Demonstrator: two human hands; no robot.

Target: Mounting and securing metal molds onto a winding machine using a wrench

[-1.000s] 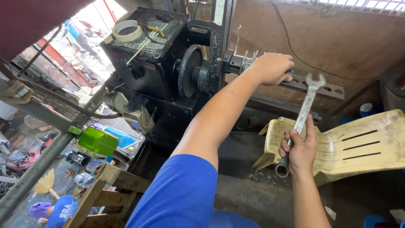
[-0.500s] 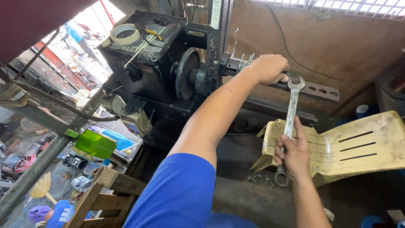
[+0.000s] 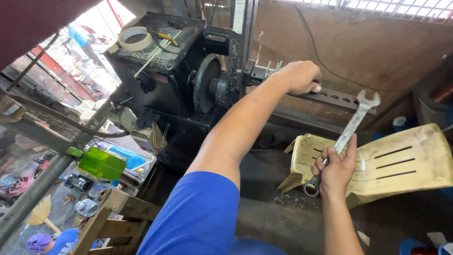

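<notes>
Your right hand [image 3: 336, 171] has a closed grip around the lower shaft of one combination wrench [image 3: 343, 140], fingers wrapped tight. Wrench long axis runs diagonal: ring end low at about 7 o'clock, just below your fist, open jaw end up at about 1 o'clock, pointing toward the brown wall [image 3: 377, 42]. The open end is in the air, near the perforated metal rail [image 3: 337, 99] but not touching it as far as you can see. The wrench sits at 3 o'clock in the view, in front of the pale yellow plastic chair [image 3: 406, 160], which lies tipped on its side.

Your left hand [image 3: 298, 77] is stretched out to 12 o'clock, curled shut over a part at the head end of the rail, just right of the black machine [image 3: 160, 80]. What exactly it grips is hidden under the fingers, cannot tell.

Counts: one wrench, one chair, one rail, one black machine with one round black wheel [image 3: 206, 82] on its face. On top of the machine: one roll of tape [image 3: 135, 38] at 11 o'clock and one thin rod [image 3: 155, 53] lying diagonal beside it. At 8 o'clock, one green plastic container [image 3: 101, 164] sits above a wooden frame [image 3: 118, 217]. One person in a purple head cover [image 3: 38, 242] is far below at 7 o'clock.
</notes>
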